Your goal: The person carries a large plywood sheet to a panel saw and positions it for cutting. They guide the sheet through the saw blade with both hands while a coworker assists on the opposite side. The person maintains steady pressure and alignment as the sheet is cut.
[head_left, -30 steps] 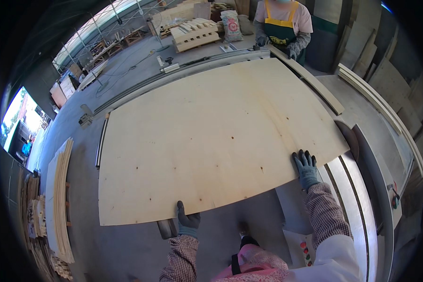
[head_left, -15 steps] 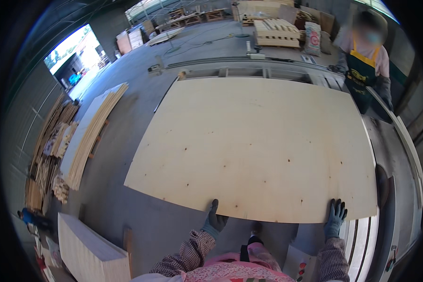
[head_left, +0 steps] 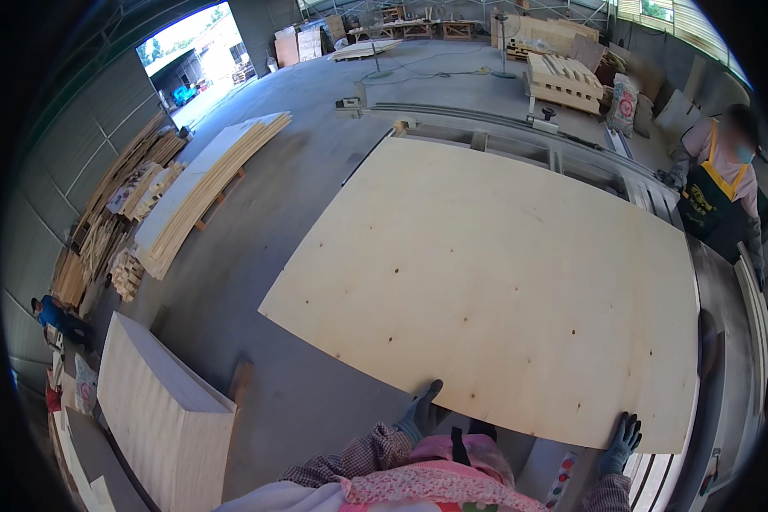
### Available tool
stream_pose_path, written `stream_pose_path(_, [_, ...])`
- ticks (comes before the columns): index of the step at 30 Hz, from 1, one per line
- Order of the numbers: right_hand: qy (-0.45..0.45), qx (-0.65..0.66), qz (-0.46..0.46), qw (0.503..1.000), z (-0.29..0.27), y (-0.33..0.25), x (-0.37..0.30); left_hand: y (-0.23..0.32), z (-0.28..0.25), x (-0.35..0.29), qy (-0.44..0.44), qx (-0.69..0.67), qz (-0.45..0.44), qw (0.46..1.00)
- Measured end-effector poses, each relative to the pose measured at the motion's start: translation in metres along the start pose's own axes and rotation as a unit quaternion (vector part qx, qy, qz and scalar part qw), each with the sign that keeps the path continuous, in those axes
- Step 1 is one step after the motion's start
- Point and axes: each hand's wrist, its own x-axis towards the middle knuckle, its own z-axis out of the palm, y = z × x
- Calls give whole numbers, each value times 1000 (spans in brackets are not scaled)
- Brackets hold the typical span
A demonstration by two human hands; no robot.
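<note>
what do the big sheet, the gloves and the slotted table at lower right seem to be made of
The large sheet looks like plywood, smooth and apparently unvarnished: pale, matte face dotted with brown knots. The gloves seem fabric, dull grey-blue, perhaps rubber-coated where darker. The slotted table looks like bare metal, judging by its silvery sheen.

Plywood sheet (head_left: 486,290), lying over machine frame (head_left: 555,160): left hand (head_left: 420,414) at near edge, left of its middle; right hand (head_left: 625,442) at the same edge, close to near right corner; co-worker (head_left: 715,179) just beyond far right corner. On floor (head_left: 290,392), left of the sheet: long-board stack (head_left: 209,192), timber pile (head_left: 119,213) to its left, panel stack (head_left: 162,418) nearer the wearer. Beyond the sheet's far edge: rail (head_left: 486,119), then slotted timber stack (head_left: 563,85), sack (head_left: 624,107) just right of it.
</note>
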Motion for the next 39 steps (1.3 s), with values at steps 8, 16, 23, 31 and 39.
stream_pose_path(8, [-16, 35, -23, 999, -27, -6, -11, 92, -16, -18, -47, -70, 102, 991])
stream_pose_path(16, [-19, 76, 16, 997, -52, -17, -11, 102, -24, 14, -94, -16, 210, 973])
stream_pose_path(23, [96, 85, -49, 991, -46, -14, -8, 112, -33, 13, -62, 58, 244, 966])
stream_pose_path(31, [26, 123, -26, 992, -58, -10, -10, 105, -28, 12, -4, 61, 245, 968])
stream_pose_path(39, [-109, 348, -13, 931, -83, 15, 5, 48, 16, -34, -65, 163, 120, 977])
